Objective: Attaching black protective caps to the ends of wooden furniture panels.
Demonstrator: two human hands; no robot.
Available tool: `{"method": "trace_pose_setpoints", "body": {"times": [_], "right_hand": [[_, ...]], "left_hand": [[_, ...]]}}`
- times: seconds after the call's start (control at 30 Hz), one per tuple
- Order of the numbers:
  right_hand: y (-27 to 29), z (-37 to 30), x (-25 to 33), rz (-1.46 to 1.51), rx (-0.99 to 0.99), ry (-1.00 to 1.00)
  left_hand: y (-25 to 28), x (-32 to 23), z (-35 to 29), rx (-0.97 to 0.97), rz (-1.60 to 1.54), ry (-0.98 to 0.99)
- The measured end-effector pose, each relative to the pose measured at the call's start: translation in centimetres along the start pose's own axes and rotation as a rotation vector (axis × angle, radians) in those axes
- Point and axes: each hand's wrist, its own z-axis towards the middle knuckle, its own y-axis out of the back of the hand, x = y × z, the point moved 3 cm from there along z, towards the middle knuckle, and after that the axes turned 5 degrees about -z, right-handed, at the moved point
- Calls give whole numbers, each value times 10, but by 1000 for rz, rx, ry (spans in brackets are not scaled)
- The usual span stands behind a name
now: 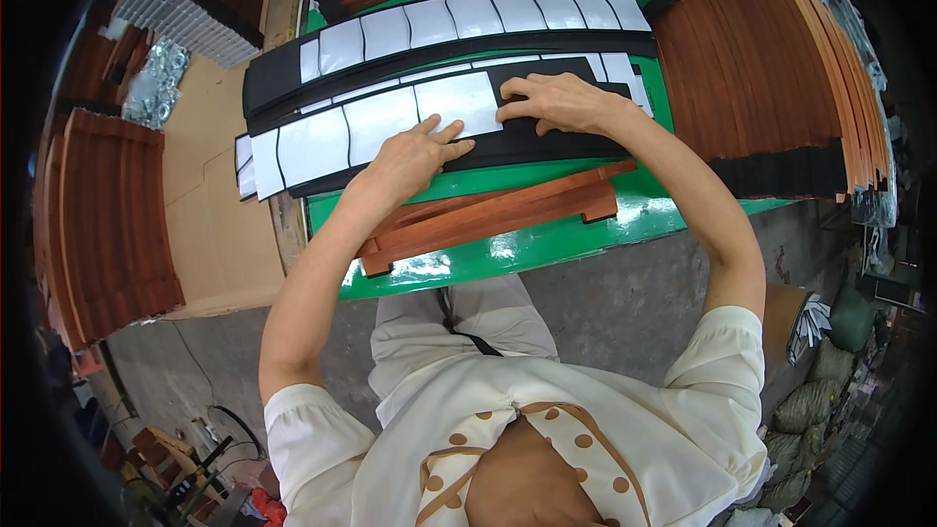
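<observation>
A long black strip (pixel 537 145) lies across the green table top, part of its upper face covered by a row of glossy white sheets (pixel 381 120) with dark wavy lines between them. My left hand (pixel 418 158) rests on the front edge of this row, fingers spread and pressing flat. At the row's right end, my right hand (pixel 558 103) sits on bare black material, its bent fingers apart and their tips touching the edge of the last white sheet. Behind lies a second black strip (pixel 273 78) with a similar white row (pixel 429 25). More white-topped strips show partly between the two.
Reddish-brown wooden slats (pixel 488 218) lie at the table's near edge (pixel 468 263). Tall stacks of brown boards stand at right (pixel 752 68) and left (pixel 112 224). Bagged metal parts (pixel 156 83) sit on brown cardboard (pixel 220 224). Sacks (pixel 815 400) lie on the floor at right.
</observation>
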Motion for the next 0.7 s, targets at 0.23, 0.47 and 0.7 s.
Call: {"method": "trace_pose_setpoints", "body": {"times": [0.23, 0.47, 0.7], "right_hand": [[9, 22, 15, 70, 250, -131], [14, 36, 33, 110, 413, -377], [-8, 13, 8, -146, 191, -106]], "left_hand": [[-15, 5, 11, -30, 10, -105], [-29, -4, 15, -41, -51, 22], [-34, -5, 27, -83, -120, 28]]}}
